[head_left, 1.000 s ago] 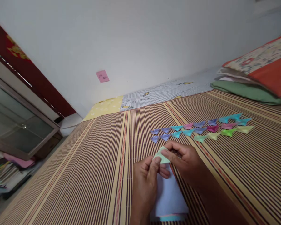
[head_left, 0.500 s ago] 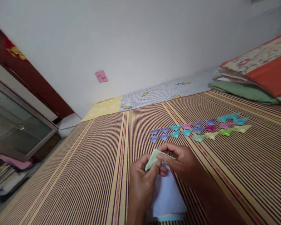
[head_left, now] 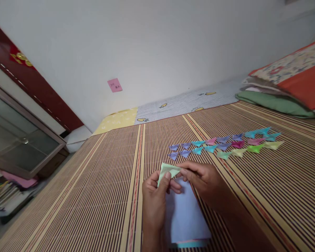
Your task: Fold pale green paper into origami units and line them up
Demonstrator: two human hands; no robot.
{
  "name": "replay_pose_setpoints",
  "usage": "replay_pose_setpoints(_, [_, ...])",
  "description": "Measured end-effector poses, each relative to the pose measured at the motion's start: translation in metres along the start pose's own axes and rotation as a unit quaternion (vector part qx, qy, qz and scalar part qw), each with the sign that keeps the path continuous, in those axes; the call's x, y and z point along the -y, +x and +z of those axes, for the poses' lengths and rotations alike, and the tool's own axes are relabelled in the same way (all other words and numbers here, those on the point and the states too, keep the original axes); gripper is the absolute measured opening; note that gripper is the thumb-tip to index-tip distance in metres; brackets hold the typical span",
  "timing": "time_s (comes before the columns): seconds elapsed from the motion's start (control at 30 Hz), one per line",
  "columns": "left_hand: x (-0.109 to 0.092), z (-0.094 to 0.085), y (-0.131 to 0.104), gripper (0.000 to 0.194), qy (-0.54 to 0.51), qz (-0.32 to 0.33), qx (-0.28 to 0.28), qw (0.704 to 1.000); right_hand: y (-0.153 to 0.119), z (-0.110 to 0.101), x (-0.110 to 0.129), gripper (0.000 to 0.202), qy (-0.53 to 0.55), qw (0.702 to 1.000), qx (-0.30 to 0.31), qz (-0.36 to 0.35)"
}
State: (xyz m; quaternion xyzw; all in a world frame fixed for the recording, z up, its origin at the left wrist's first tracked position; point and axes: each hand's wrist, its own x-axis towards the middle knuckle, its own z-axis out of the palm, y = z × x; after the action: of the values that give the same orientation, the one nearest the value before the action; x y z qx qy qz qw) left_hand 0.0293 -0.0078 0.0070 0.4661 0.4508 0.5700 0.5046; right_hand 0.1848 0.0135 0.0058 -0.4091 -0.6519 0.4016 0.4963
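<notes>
A pale green folded paper, triangular in outline, is held up between both hands. My left hand is closed on its left side, the thumb pressed flat against its face. My right hand pinches the pointed right corner between thumb and fingers. Below the hands lies a stack of coloured paper sheets, lavender on top, with pink and light blue edges showing at the near end. Past the hands, small folded paper boats in purple, blue, pink, green and yellow stand in two rows.
The striped mat covers the bed surface. Folded bedding is piled at the far right. A pink note is stuck to the wall. At the left are a glass-fronted cabinet and stacked books.
My right hand has slid from the paper's face to its right corner, uncovering more of it. The green paper has turned and shifted slightly left with my left hand.
</notes>
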Motion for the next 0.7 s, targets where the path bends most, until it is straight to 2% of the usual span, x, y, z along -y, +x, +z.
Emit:
replay_pose_setpoints(0.13, [-0.001, 0.002, 0.0, 0.024, -0.009, 0.011, -0.019, 1.0, 0.0, 0.003, -0.009, 0.025, 0.051, 0.997, 0.019, 0.063])
replay_pose_setpoints(0.2, [-0.002, 0.003, 0.001, 0.025, 0.0, 0.016, -0.018, 1.0, 0.0, 0.004, -0.011, 0.026, 0.065, 0.995, 0.028, 0.071])
replay_pose_setpoints(0.4, [-0.008, 0.0, -0.002, 0.017, 0.068, 0.004, 0.036, 0.997, -0.002, -0.004, -0.006, 0.027, 0.019, 0.999, 0.044, 0.023])
replay_pose_setpoints(0.7, [-0.005, 0.0, -0.002, 0.02, 0.026, -0.009, 0.066, 0.997, -0.001, -0.008, 0.0, 0.021, 0.015, 0.998, 0.055, 0.024])
